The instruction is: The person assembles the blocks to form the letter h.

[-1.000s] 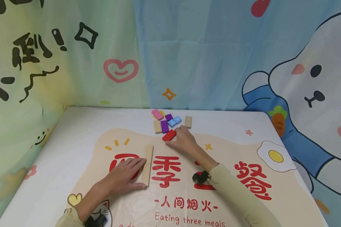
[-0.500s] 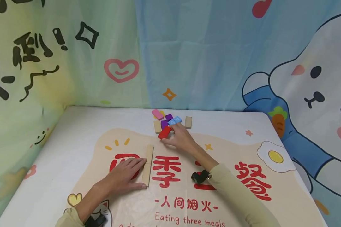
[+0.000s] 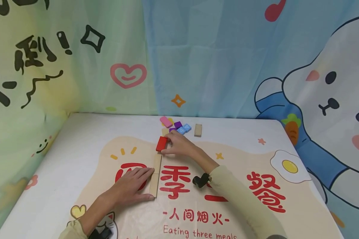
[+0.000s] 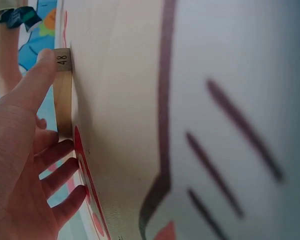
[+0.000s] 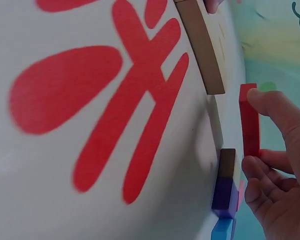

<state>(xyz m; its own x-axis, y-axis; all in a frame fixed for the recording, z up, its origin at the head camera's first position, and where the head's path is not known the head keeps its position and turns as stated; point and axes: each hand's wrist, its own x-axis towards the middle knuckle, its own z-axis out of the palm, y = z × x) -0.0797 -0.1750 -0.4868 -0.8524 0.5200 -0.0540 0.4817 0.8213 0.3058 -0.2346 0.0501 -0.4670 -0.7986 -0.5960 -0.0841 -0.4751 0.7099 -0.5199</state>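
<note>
My right hand (image 3: 179,146) pinches a red block (image 3: 161,144) by its ends, thumb at the near end. In the right wrist view the red block (image 5: 250,120) is raised off the table, just beyond two plain wooden blocks. These lie end to end in a straight row, the far one (image 3: 157,162) and the near one (image 3: 154,186). My left hand (image 3: 131,186) rests palm down on their left side, fingers extended and touching them. In the left wrist view its thumb lies at the end of a wooden block (image 4: 64,95) marked 48.
Behind my right hand sits a loose group of blocks: pink (image 3: 166,121), purple (image 3: 178,124), light blue (image 3: 186,127) and others. A single wooden block (image 3: 198,130) lies to their right. A printed cloth (image 3: 227,132) covers the table, with a curtain (image 3: 209,66) along its back edge.
The right hand has carried the red block leftward from beside the block group to the far end of the wooden row, turning it more upright in view. The left hand has stayed in place.
</note>
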